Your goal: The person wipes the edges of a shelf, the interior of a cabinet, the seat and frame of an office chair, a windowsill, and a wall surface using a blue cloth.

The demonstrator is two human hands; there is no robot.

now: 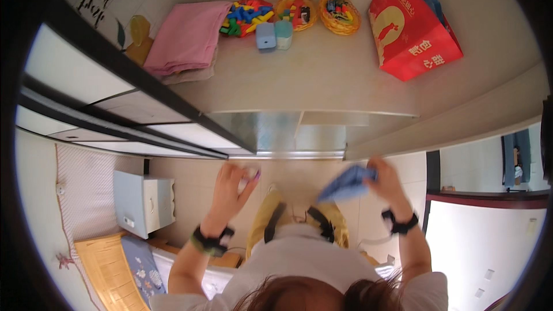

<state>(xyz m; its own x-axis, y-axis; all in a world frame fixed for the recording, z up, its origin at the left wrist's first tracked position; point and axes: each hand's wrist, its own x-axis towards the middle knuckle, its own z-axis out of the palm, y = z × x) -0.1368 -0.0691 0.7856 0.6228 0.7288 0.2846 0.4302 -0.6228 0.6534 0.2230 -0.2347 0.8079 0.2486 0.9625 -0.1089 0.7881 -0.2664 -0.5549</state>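
My right hand (384, 181) grips a piece of blue cloth (347, 183) by its right end, and the rest stretches leftward, blurred by motion. Between the thumb and fingers of my left hand (231, 190) is a small pale object with a purple edge (257, 175), too blurred to name. Both hands are in front of the open cabinet, apart from each other and just short of its lower front edge. Inside, on the shelf (293, 82), a red paper bag (414, 30) stands at the right with blue fabric (432, 2) at its opening.
Folded pink cloth (190, 36) lies left on the shelf. Beside it are a basket of colourful plastic pieces (246, 15), two more wicker baskets (298, 8) and two small containers (265, 36). Dark-framed sliding doors (142, 82) flank the left. A bedside cabinet (142, 201) stands behind, left.
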